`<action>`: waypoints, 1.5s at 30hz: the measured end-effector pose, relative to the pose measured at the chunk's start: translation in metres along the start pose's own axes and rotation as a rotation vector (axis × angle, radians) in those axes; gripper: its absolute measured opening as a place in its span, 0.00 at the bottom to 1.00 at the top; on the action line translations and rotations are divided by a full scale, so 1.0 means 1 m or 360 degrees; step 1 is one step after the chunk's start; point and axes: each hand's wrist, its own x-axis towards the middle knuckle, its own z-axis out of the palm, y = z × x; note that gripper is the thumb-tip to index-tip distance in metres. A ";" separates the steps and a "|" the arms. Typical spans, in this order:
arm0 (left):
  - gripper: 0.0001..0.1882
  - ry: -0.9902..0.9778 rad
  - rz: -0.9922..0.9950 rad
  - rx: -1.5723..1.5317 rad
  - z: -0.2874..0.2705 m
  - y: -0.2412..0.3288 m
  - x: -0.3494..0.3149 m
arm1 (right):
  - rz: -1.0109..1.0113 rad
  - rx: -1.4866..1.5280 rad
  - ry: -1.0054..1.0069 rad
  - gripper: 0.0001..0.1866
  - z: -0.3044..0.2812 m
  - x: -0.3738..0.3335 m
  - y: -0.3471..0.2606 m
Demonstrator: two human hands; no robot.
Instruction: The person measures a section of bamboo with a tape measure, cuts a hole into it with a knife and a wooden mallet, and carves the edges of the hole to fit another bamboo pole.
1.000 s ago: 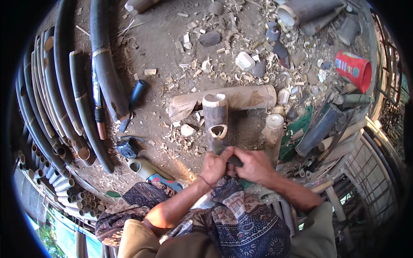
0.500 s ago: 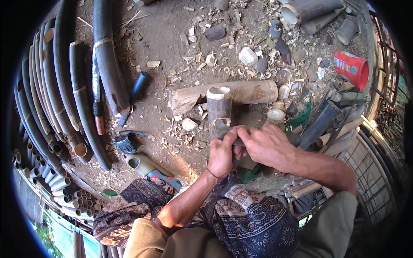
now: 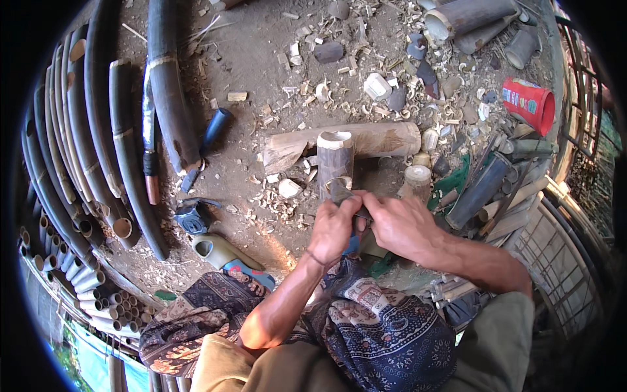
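A short bamboo tube [image 3: 335, 160] points away from me, its pale cut rim at the far end and a pale-edged notch in its upper side. My left hand [image 3: 332, 232] is closed around the tube's near part, thumb pressed forward by the notch. A dark grey blade-like piece [image 3: 341, 191] sits at the notch, partly covered by my fingers. My right hand [image 3: 401, 225] is closed on that dark piece, its fingers touching my left thumb. The tube's near end is hidden under my hands. Behind the tube lies a split wooden log [image 3: 385, 140].
Long bamboo poles [image 3: 121, 150] lie at the left, beside a long knife [image 3: 151, 163]. Pale shavings and offcuts litter the dirt floor. A red plastic container [image 3: 528, 104] and bamboo offcuts [image 3: 480, 189] are at the right. A boot [image 3: 228, 251] stands by my patterned cloth.
Both hands have shifted very slightly at the notch, the right one a little lower. The tube stays almost in place, and the view has moved slightly.
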 end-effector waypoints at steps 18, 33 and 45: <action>0.39 -0.0325 0.0403 0.0682 -0.029 -0.077 -0.071 | 0.0196 0.1632 0.0624 0.15 0.082 -0.023 -0.015; 0.18 -0.0188 0.0617 0.3402 -0.002 0.151 -0.072 | 0.0074 0.4379 -0.0057 0.12 0.074 0.043 -0.048; 0.14 0.0359 0.0491 0.2645 -0.057 0.080 -0.090 | 0.0067 0.3494 -0.0046 0.18 0.071 0.044 -0.054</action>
